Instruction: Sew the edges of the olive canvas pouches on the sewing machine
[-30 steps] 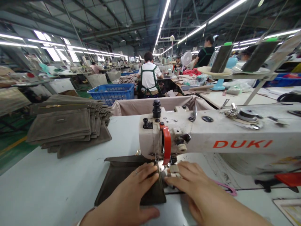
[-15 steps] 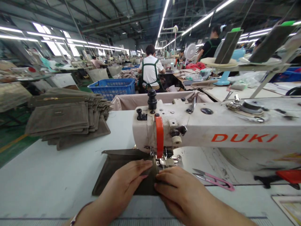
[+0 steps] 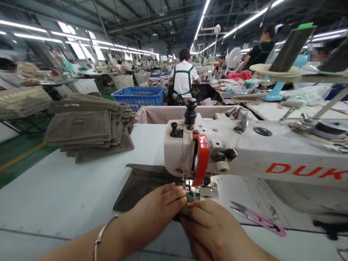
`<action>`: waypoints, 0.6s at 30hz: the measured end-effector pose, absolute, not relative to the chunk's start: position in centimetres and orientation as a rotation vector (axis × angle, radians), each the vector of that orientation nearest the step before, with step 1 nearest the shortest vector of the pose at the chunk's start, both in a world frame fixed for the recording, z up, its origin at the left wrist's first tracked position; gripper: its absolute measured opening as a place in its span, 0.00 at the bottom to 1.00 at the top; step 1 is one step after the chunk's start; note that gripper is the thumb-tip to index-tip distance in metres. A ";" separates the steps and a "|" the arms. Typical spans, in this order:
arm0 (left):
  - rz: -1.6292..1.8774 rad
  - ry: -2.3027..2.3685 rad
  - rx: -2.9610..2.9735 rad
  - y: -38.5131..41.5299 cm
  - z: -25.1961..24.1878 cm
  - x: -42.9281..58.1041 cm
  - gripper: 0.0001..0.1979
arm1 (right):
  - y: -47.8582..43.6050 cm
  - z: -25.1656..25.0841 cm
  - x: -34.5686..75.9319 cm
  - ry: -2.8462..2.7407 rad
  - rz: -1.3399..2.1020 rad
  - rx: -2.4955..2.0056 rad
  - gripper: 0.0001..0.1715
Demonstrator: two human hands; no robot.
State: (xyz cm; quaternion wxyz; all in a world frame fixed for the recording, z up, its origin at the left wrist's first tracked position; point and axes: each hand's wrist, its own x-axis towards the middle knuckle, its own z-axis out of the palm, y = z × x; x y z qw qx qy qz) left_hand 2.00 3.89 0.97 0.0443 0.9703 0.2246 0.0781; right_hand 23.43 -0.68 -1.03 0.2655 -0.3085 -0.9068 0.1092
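In the head view, the left hand (image 3: 163, 203) lies palm down across a dark fabric piece (image 3: 136, 190), its fingers side by side and slightly bent, the tips close to the needle area. Its thumb is hidden, so I cannot tell whether it pinches anything. A ring shows on one finger and a bracelet (image 3: 98, 239) circles the wrist. The right hand (image 3: 216, 228) has its fingers curled together, gripping the piece's near right edge; the thumb is out of sight underneath.

The piece rests flat on the pale surface (image 3: 81, 195), to the left of and partly under the head of a white sewing machine (image 3: 174, 152) — its right edge runs up to the presser foot (image 3: 188, 185). A red guard (image 3: 202, 159) curves down the machine's front. To the right of the right hand, apart from it, lie pink-handled thread snips (image 3: 255, 213), blades open and pointing up and left.

Farther back on the left sits an uneven stack of similar dark fabric pieces (image 3: 81, 127), a zipper visible near the top. Beyond the surface stand a fabric-lined bin (image 3: 163, 115) and a blue basket (image 3: 138, 98); past them a co-worker in a white shirt (image 3: 182, 81) is seen from behind.
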 end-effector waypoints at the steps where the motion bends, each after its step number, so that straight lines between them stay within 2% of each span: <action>1: 0.266 0.675 2.965 4.1 1.0 2.0 0.20 | -0.6 -1.0 23.3 -2.439 0.291 -0.831 0.17; 5: 0.377 0.653 2.931 4.8 1.0 1.9 0.19 | -0.4 -0.2 23.5 -2.422 0.343 -0.845 0.17; 9: 0.353 0.643 2.984 5.0 0.8 1.7 0.22 | -0.4 1.3 24.7 -2.390 0.557 -0.872 0.20; 12: 0.338 0.599 3.054 4.9 0.7 1.6 0.18 | -0.4 1.6 25.7 -2.357 0.613 -0.934 0.17; 18: 0.535 0.526 2.962 4.1 0.4 1.0 0.10 | -0.3 0.8 25.8 -2.355 0.589 -0.902 0.13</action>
